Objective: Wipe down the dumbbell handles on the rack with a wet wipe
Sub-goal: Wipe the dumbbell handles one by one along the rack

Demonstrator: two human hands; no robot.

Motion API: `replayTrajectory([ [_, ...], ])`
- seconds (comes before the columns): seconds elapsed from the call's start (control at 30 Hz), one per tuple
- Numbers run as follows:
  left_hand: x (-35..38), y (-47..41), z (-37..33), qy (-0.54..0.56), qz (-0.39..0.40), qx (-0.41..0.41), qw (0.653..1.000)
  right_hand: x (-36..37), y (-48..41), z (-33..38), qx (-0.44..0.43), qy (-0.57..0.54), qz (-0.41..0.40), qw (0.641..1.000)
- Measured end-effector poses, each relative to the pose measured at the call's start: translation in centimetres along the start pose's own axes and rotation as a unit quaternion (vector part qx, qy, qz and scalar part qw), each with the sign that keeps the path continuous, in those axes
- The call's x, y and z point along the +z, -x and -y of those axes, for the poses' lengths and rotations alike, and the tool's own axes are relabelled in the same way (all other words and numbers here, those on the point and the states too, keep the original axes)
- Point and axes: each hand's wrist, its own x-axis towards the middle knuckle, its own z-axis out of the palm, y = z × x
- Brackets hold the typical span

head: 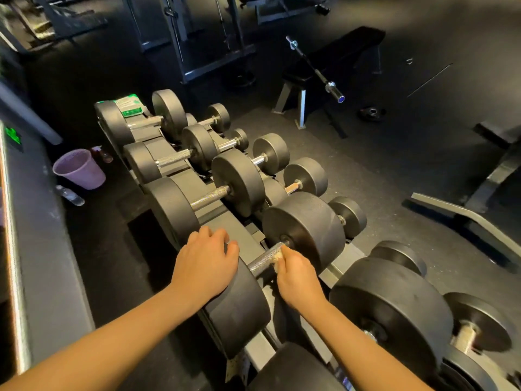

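A rack (pixel 222 218) holds several black dumbbells with knurled metal handles. My right hand (pixel 296 277) pinches a crumpled whitish wet wipe (pixel 277 258) against the handle (pixel 263 261) of a large dumbbell near me. My left hand (pixel 205 263) rests with curled fingers over the top of that dumbbell's left head (pixel 239 311). Its right head (pixel 307 230) stands just beyond my right hand. A green and white wipe packet (pixel 129 107) lies on the farthest dumbbell.
A purple bucket (pixel 80 169), a spray bottle (pixel 103 153) and a water bottle (pixel 70 195) sit on the floor left of the rack. A bench (pixel 332 66) with a barbell (pixel 315 69) stands behind. More dumbbells (pixel 394 303) lie at right.
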Motion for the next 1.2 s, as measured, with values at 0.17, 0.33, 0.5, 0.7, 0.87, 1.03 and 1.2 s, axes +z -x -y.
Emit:
replayTrajectory([
  [0.17, -1.1, -5.7, -0.7, -0.047, 0.202, 0.074, 0.975, 0.4, -1.1, 0.0, 0.053, 0.027, -0.034, 0.998],
  [0.33, 1.9, -10.6, -3.6, 0.006, 0.368, 0.097, 0.925, 0.4, -2.5, 0.6, 0.032, 0.193, -0.070, 0.978],
  [0.5, 4.1, -12.8, -4.3, 0.099, 0.447, 0.066, 0.887, 1.1, -4.2, 2.4, 0.123, 0.218, -0.124, 0.960],
  [0.7, 5.9, -13.2, -4.3, 0.161, 0.393, 0.075, 0.902, 2.4, -3.0, 3.2, 0.187, 0.049, -0.213, 0.958],
  [0.87, 6.7, -12.9, -4.9, 0.099, 0.270, 0.146, 0.947, 0.9, -2.6, 2.5, 0.349, -0.241, -0.203, 0.883],
  [1.03, 6.3, -12.6, -5.0, 0.042, 0.242, 0.145, 0.958, 2.4, -3.4, 3.1, 0.430, -0.363, -0.175, 0.808],
  [1.2, 6.0, -12.3, -5.5, 0.036, 0.243, 0.136, 0.960, 1.9, -3.6, 2.2, 0.431, -0.386, -0.128, 0.806],
])
